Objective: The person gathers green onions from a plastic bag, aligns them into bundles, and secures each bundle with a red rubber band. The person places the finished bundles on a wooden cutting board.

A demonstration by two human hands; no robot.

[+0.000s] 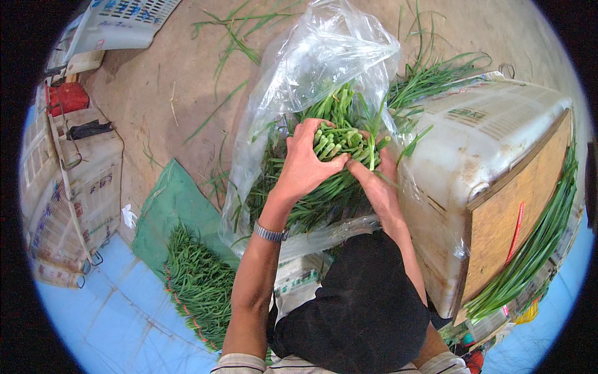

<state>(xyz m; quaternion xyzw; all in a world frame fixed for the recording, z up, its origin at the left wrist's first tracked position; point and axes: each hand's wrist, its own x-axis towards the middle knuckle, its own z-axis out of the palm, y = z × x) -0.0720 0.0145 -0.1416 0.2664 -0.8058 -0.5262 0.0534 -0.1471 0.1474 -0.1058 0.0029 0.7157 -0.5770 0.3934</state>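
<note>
A large clear plastic bag point(327, 51) lies open before me, holding many leafy green stalks point(313, 205). Both hands reach into its mouth around a bundle of green stalks point(329, 142), whose pale cut ends face up between them. My left hand point(306, 159), below a metal watch band on the wrist, curves round the bundle's left side. My right hand point(380, 187) grips its right side, with the fingers partly hidden by stalks and plastic. The two thumbs meet near the lower edge of the cut ends. A black cap or similar dark cloth hides part of the forearms.
At the right, a white plastic crate point(486, 126) stands beside a wooden board point(518, 205) with long green leaves point(537, 252) along it. Banded green bundles point(201, 280) lie by a green sheet point(173, 210) at lower left. More crates point(88, 177) stand far left; loose leaves litter the floor.
</note>
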